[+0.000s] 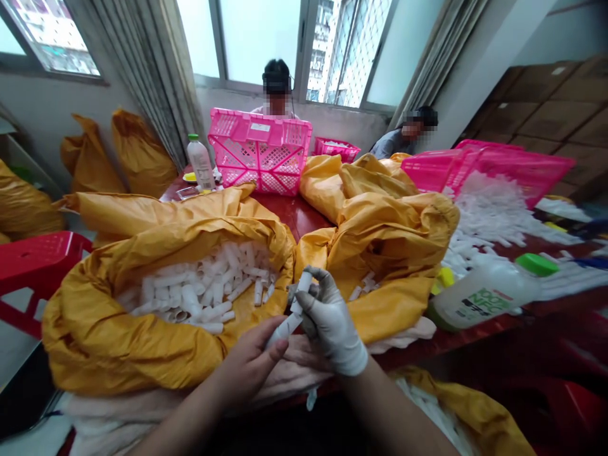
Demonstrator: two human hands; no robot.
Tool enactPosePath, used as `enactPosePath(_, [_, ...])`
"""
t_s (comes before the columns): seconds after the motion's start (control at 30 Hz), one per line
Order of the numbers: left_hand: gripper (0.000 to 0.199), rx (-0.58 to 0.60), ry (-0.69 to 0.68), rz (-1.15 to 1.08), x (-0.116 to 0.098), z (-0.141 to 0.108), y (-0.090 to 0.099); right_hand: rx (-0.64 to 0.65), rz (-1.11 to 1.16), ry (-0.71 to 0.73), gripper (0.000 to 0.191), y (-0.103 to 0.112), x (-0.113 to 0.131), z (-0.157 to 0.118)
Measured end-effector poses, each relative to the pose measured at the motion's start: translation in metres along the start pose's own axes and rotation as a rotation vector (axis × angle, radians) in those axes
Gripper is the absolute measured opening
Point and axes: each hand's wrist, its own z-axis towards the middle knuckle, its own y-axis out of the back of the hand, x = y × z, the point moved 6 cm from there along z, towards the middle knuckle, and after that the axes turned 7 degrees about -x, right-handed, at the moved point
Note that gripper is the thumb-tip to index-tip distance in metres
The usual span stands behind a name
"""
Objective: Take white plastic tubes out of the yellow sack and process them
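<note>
Gripping a white tube [289, 323] between them, the gloved right hand [330, 323] pinches its upper end and the bare left hand [249, 361] clasps its lower end, just in front of a yellow sack [95, 335] heaped with many more tubes [199, 285]; well beyond that sack, a pink crate [260, 152] stands upright, and loose tubes [489, 215] lie spread to its right
</note>
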Motion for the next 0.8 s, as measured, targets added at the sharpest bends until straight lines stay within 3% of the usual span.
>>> enactPosePath(0.1, [0.045, 0.08, 0.134, -0.343, 0.015, -0.006, -0.014, -0.054, 0.014, 0.155, 0.032, 0.003, -0.007, -0.008])
enactPosePath(0.17, [0.048, 0.14, 0.18, -0.497, 0.022, -0.009, -0.022, -0.013, 0.045, 0.149, 0.03, 0.008, -0.01, -0.011])
enactPosePath(0.27, [0.043, 0.12, 0.102, -0.338, 0.018, -0.009, -0.017, 0.025, 0.082, 0.037, 0.027, 0.013, -0.013, -0.014])
enactPosePath(0.4, [0.036, 0.058, -0.016, -0.042, 0.004, -0.007, -0.008, -0.029, 0.016, 0.061, 0.029, 0.018, -0.009, -0.016])
enactPosePath(0.47, [0.038, 0.094, 0.011, -0.144, 0.006, -0.008, -0.013, -0.028, -0.013, 0.075, 0.023, 0.017, -0.012, -0.019])
enactPosePath(0.53, [0.044, 0.157, 0.107, -0.397, 0.014, -0.01, -0.022, 0.012, -0.068, 0.058, 0.018, 0.015, -0.02, -0.021])
enactPosePath(0.6, [0.048, 0.171, 0.169, -0.56, 0.019, -0.01, -0.027, 0.038, -0.153, 0.054, 0.024, 0.013, -0.029, -0.024])
enactPosePath(0.67, [0.043, 0.092, 0.106, -0.405, 0.017, -0.009, -0.021, 0.024, -0.235, 0.099, 0.026, 0.015, -0.034, -0.026])
enactPosePath(0.8, [0.031, -0.045, -0.102, 0.152, 0.0, -0.007, -0.006, -0.012, -0.27, 0.18, 0.024, 0.024, -0.039, -0.027])
